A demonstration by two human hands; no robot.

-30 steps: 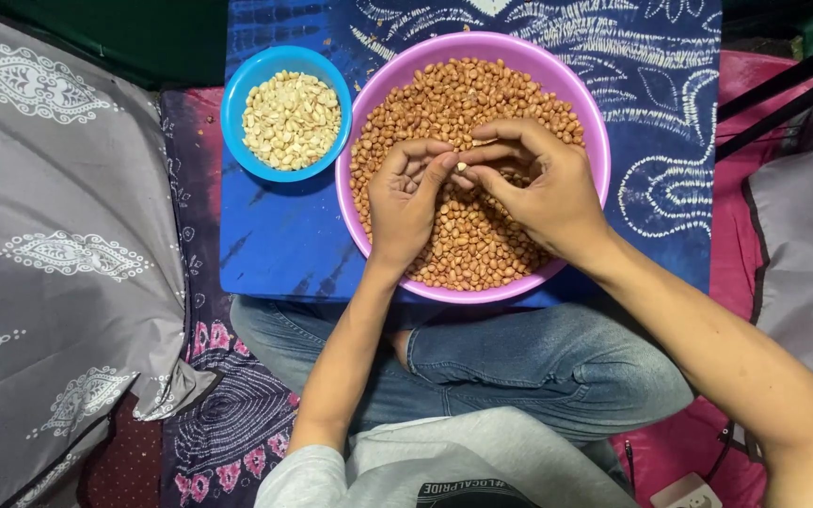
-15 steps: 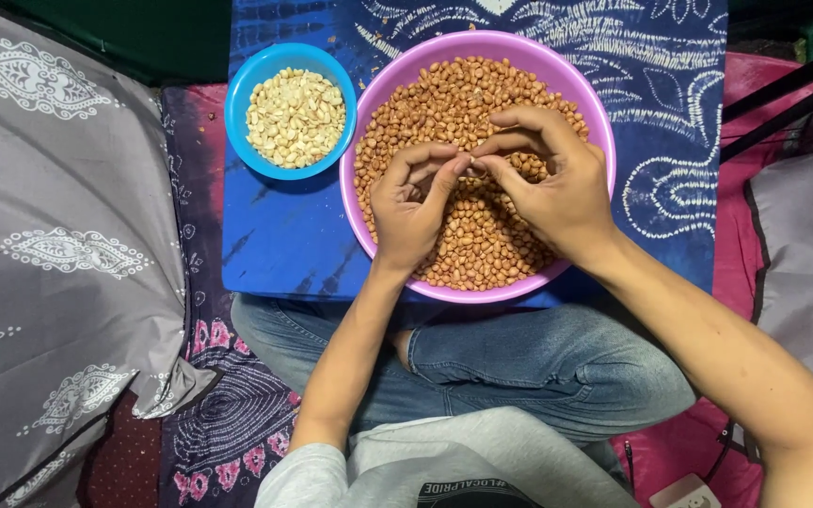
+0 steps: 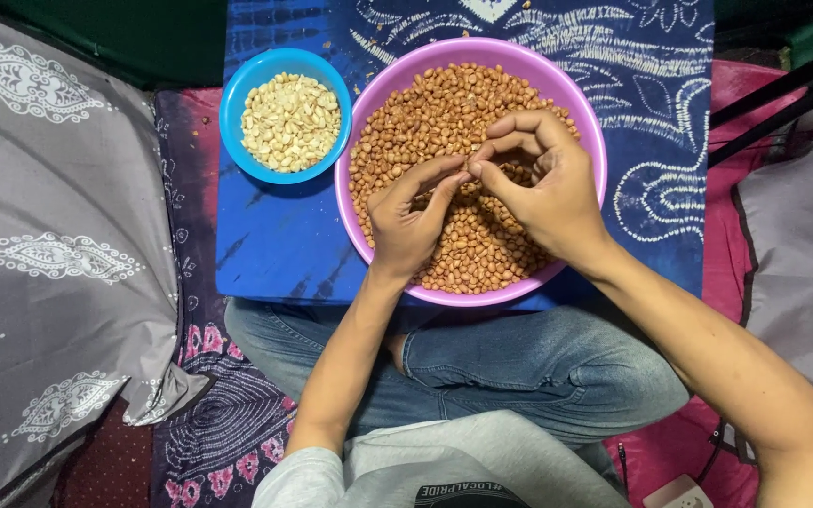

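- The pink bowl point(image 3: 591, 141) sits on a blue patterned cloth point(image 3: 275, 245) and is heaped almost to the rim with red-brown skinned peanuts point(image 3: 425, 113).
- Over the middle of the pink bowl, both hands meet fingertip to fingertip. The left hand point(image 3: 408, 218) has thumb and forefinger pinched together, and the right hand point(image 3: 543, 183) has its fingers curled and its thumb pressed toward the same spot. They seem to be nipping a single peanut between them, but the nut itself is too small and too hidden to make out.
- Left of the pink bowl, nearly touching its rim, stands a smaller blue bowl point(image 3: 233, 99) holding a shallow layer of pale, skinless peanuts point(image 3: 290, 122).
- Judged by the two piles, the skinning is at an early stage: the pale heap is small and the brown heap is far larger, so most of the nuts are left to do.
- Below the pink bowl are the person's crossed legs in blue jeans point(image 3: 538, 367), with a grey shirt point(image 3: 444, 466) at the frame's lower edge.
- Further left of the pink bowl lies grey fabric with white ornaments point(image 3: 49, 254); to the right, pink cloth point(image 3: 736, 198) and more grey fabric.
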